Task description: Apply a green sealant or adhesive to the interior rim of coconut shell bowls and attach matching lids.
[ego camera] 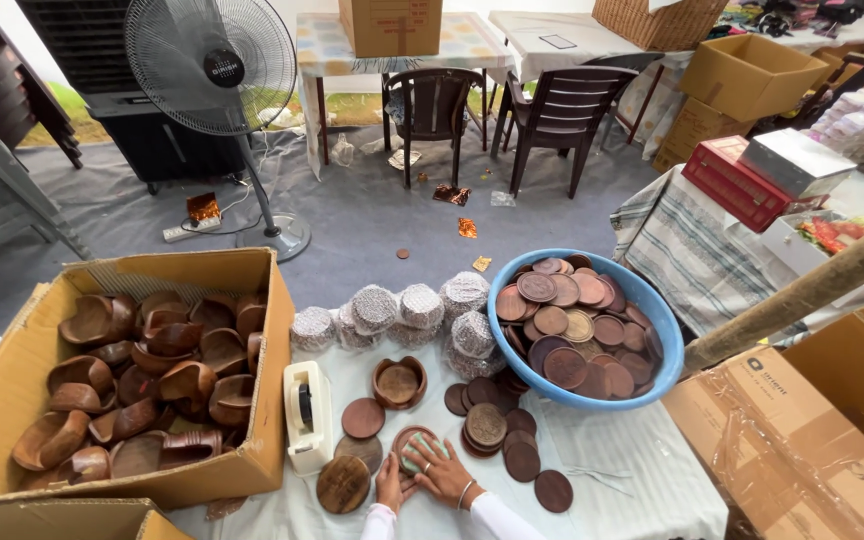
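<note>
My left hand [389, 484] and my right hand [444, 472] rest together on the white-covered table [642, 490] at the bottom centre. Both press on a pale green pad lying on a round brown wooden disc [407, 437]. More wooden discs [363, 418] lie around the hands, and a small stack of discs [486, 428] stands to the right. A wooden bowl [399, 382] sits just beyond my hands. A white tape dispenser [307, 415] stands to the left.
A blue basin [657, 318] heaped with wooden discs sits right of centre. A cardboard box [252, 270] full of wooden bowls is at left. Several foil-wrapped bundles [397, 310] line the table's far edge. A standing fan [214, 62], chairs [437, 105] and boxes stand behind.
</note>
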